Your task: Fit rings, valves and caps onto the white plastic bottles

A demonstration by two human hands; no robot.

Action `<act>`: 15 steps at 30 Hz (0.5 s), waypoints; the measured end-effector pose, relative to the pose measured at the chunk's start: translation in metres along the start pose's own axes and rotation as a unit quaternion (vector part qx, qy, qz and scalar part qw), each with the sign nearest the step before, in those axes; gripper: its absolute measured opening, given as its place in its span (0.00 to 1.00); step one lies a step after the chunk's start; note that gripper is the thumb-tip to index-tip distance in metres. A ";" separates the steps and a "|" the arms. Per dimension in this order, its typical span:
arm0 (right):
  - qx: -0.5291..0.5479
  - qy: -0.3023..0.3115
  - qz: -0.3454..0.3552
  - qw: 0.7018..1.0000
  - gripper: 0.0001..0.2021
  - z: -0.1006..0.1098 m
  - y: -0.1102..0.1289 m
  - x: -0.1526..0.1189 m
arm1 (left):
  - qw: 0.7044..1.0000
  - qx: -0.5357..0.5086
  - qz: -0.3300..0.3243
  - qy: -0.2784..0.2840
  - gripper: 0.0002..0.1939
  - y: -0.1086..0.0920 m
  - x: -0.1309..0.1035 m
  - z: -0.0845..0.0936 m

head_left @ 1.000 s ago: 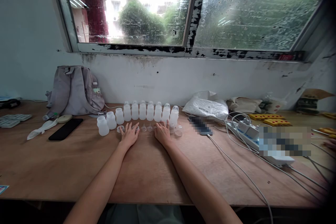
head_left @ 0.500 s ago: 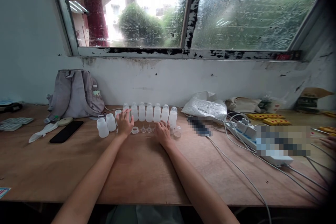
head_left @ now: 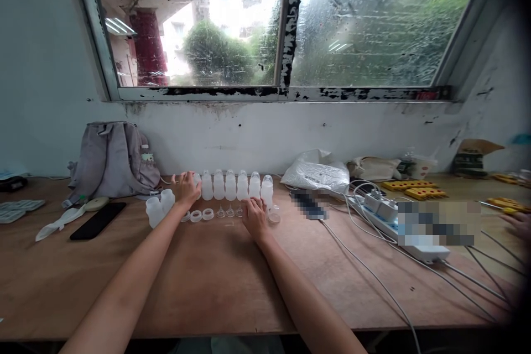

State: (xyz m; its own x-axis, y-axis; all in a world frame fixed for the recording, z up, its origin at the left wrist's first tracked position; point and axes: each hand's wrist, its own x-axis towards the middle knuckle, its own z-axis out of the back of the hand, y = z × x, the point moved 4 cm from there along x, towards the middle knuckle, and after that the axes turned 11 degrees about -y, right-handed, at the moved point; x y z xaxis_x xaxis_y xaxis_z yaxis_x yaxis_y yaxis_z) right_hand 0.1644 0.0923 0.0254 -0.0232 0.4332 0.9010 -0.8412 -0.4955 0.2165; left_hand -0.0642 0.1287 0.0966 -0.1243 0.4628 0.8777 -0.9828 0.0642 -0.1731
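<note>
Bottles (head_left: 230, 185) stand upright in a row near the back of the table (head_left: 215, 282), pale and frosted, each in this row with a clear cap on top. Two uncapped bottles (head_left: 154, 212) stand to the left of the row, close together and nearer the table's front edge, partly hidden by the left forearm.

The hands are apart. The left hand (head_left: 186, 189) is raised at the row's left end, fingers spread and bent, overlapping the leftmost capped bottle — whether it grips anything there, I cannot tell. The right hand (head_left: 255, 215) is palm down in front of the right part of the row, fingers curled; it covers part of the small pieces, and I cannot tell if it holds one.

Between the hands, in front of the bottles, lie white rings (head_left: 208, 214) and then clear teats (head_left: 230, 212), in one line. Just right of the right hand is a clear cap (head_left: 274, 215).

Farther left are a black phone (head_left: 97, 221), a round disc (head_left: 97, 204) and a grey backpack (head_left: 110, 155) against the wall (head_left: 269, 133). On the other side are a silvery bag (head_left: 317, 171), a power strip (head_left: 392, 227), partly blurred, and yellow blocks (head_left: 409, 186) — with another person's hand (head_left: 518, 224) at the far right edge.
</note>
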 end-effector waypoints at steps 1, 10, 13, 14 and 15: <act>0.004 -0.002 -0.003 1.000 0.12 0.001 0.001 0.001 | 0.999 -0.034 0.004 -0.029 0.17 -0.004 -0.003 0.009; 0.081 -0.016 -0.071 0.994 0.13 0.008 0.006 0.002 | 0.935 -0.344 0.061 -0.065 0.20 -0.069 -0.081 0.048; 0.172 -0.021 -0.139 0.975 0.12 0.009 0.006 0.003 | 0.917 -0.390 0.081 -0.001 0.22 -0.087 -0.100 0.039; 0.216 -0.022 -0.179 0.959 0.12 0.008 0.007 0.004 | 0.909 -0.403 0.099 0.028 0.24 -0.090 -0.104 0.035; 0.267 -0.022 -0.222 0.937 0.13 0.007 0.007 0.005 | 0.900 -0.416 0.117 0.061 0.27 -0.092 -0.107 0.030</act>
State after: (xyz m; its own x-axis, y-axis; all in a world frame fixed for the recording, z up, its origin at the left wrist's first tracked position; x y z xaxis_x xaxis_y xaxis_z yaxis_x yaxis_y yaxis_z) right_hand 0.1618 0.0856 0.0339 0.2977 0.6608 0.6890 -0.3717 -0.5846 0.7212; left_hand 0.0354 0.0468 0.0325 -0.2493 0.6399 0.7269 -0.4834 0.5682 -0.6659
